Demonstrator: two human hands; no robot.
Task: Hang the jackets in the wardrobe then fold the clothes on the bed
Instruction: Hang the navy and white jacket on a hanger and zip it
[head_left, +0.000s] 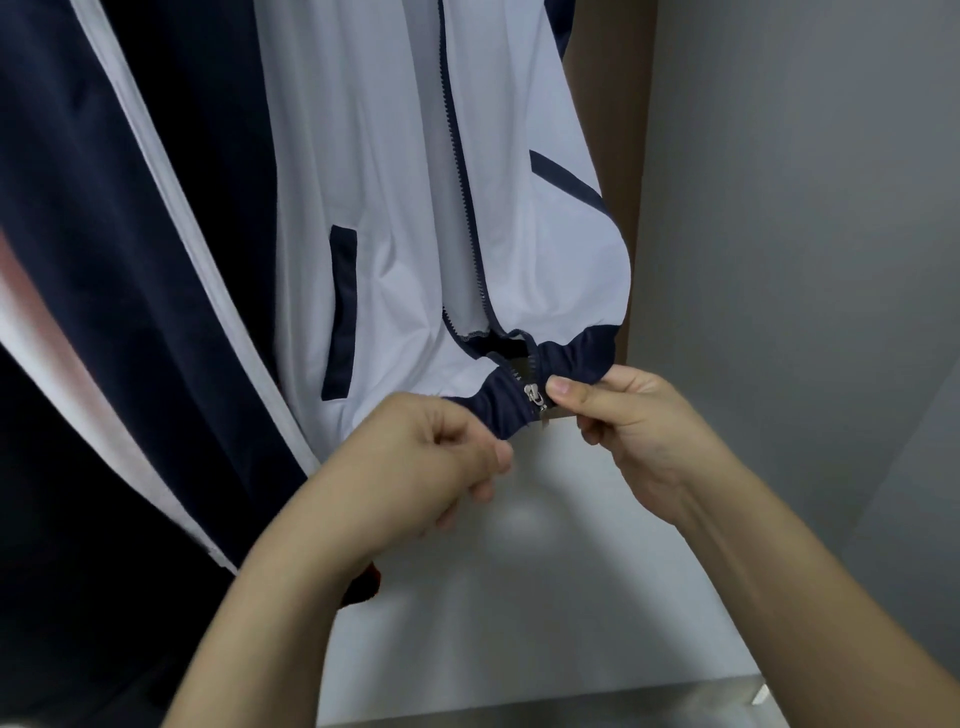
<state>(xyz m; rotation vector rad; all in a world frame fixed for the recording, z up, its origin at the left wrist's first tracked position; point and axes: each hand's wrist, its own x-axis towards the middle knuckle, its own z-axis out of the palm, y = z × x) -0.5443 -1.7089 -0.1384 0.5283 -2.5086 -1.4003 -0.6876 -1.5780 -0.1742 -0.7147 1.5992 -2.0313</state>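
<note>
A white jacket (395, 208) with navy trim hangs inside the wardrobe, its navy zipper open near the bottom. My left hand (441, 462) pinches the left half of the navy elastic hem. My right hand (628, 421) grips the right half of the hem beside the silver zipper slider (535, 397). The two hem halves meet at the slider between my hands. The hanger and rail are out of view above.
A dark navy jacket (104, 260) with a white stripe hangs close on the left. The grey wardrobe side wall (779, 208) stands on the right. The pale wardrobe floor (519, 597) lies below, with its front edge near the bottom.
</note>
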